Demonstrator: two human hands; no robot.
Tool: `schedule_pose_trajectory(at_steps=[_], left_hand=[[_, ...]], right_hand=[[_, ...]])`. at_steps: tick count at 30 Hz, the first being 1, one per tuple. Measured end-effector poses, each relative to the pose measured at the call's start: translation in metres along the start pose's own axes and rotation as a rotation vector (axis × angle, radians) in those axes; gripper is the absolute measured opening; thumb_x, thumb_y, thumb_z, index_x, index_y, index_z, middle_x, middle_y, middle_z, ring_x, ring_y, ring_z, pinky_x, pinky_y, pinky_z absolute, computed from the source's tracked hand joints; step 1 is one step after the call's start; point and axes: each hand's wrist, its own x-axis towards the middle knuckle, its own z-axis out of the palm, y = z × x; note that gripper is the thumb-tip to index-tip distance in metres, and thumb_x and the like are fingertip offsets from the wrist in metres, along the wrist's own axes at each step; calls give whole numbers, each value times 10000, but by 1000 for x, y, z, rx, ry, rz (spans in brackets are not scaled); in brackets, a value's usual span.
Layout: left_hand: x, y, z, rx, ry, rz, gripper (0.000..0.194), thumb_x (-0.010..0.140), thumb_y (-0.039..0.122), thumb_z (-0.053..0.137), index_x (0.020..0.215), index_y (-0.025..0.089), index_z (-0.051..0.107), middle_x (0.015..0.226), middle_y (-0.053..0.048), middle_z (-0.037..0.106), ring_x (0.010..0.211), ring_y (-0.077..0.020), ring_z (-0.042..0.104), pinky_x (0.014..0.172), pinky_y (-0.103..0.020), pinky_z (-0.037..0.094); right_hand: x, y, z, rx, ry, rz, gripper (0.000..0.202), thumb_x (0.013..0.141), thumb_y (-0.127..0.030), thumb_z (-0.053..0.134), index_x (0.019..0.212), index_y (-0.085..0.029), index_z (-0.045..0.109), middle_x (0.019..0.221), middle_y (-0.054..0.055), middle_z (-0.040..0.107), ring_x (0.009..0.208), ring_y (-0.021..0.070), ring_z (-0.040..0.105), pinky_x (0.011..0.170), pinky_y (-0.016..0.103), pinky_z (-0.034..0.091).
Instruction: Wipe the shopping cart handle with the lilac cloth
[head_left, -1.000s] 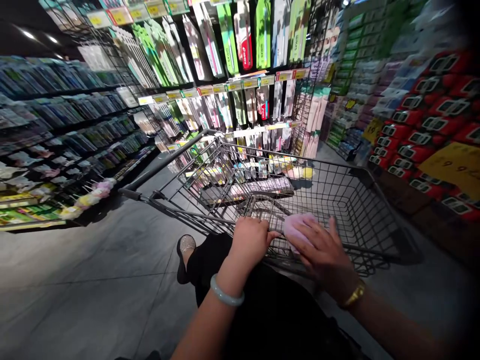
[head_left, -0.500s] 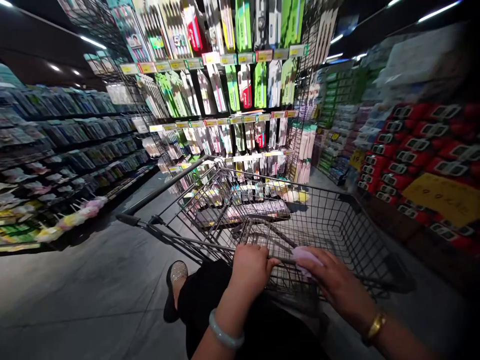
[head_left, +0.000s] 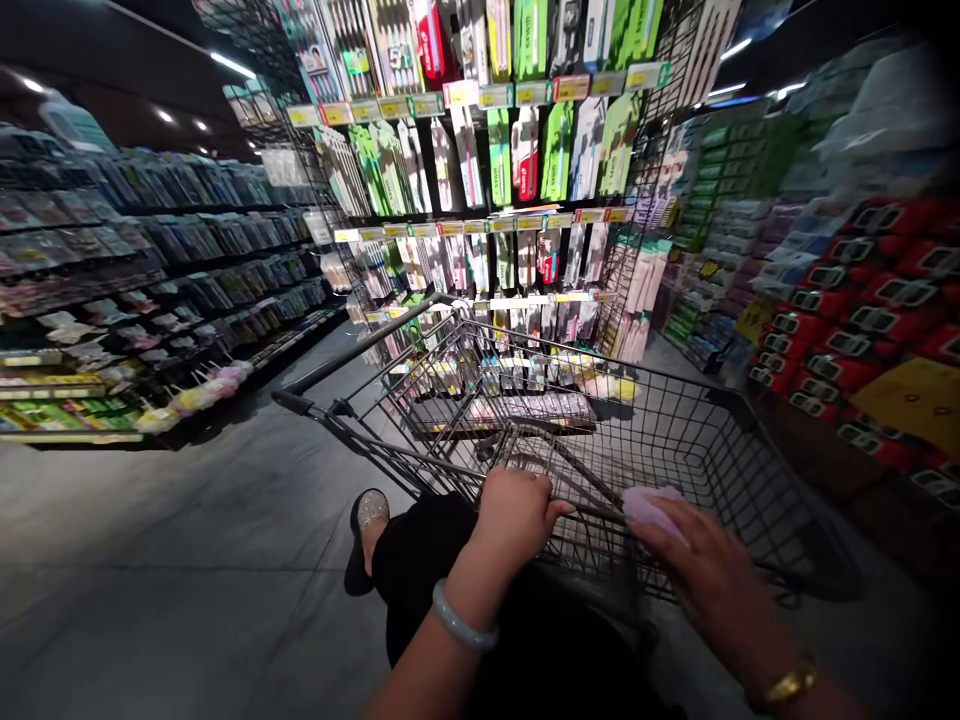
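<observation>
A black wire shopping cart (head_left: 675, 420) stands side-on before me, its handle (head_left: 352, 345) to the left. My left hand (head_left: 517, 510), with a pale bangle on the wrist, is wrapped round the cart's near side rim. Further right along that rim, my right hand (head_left: 697, 550) presses a pale purple cloth (head_left: 656, 508) against the rail, its fingers closed over the cloth. A gold bracelet (head_left: 791, 682) circles the right wrist.
A rack of toothbrush packs (head_left: 480, 160) stands beyond the cart. Dark shelves of packets (head_left: 225, 250) line the left. Red packages (head_left: 855, 330) are stacked at the right. My shoe (head_left: 367, 530) is on the grey floor.
The cloth and my right hand have slid right along the rim, farther from my left hand. The whole view has shifted, with the rack and cart now further right.
</observation>
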Motion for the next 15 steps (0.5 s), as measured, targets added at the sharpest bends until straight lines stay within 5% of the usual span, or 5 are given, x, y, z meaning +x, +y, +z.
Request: schedule_pose_trajectory(at_steps=[3,9,12,15], left_hand=[[-1,0,2,10,-5,5,511,951,623,463,824,180,683,788,-69,711,801,-255,683,741,-382,431],[-1,-1,-3,50,-36,23,372,948,507,540,864,177,689,834,-75,726,820,-254,689,755,-386,440],[-1,1,-9,46,-70,16,413,946,543,530,854,177,697,826,-77,728,821,-260,690,760,-387,448],[-3,3,-12,25,-87,-12,504,937,622,492,836,173,699,815,-86,725,818,-266,687,759,-386,453]], right_hand=[[-4,-13,7,-91,74,90,454,906,-131,496,1292,-331,627,1412,74,545,1301,309,476,994,489,398],[45,-76,30,-14,97,84,491,904,-135,498,1322,-364,616,1407,48,563,1305,312,460,1014,497,342],[44,-64,26,39,96,-4,460,919,-127,474,1273,-367,645,1413,32,562,1307,292,464,1021,487,350],[14,-27,16,20,55,-112,433,933,-123,460,1248,-346,656,1458,44,518,1348,297,442,1010,481,383]])
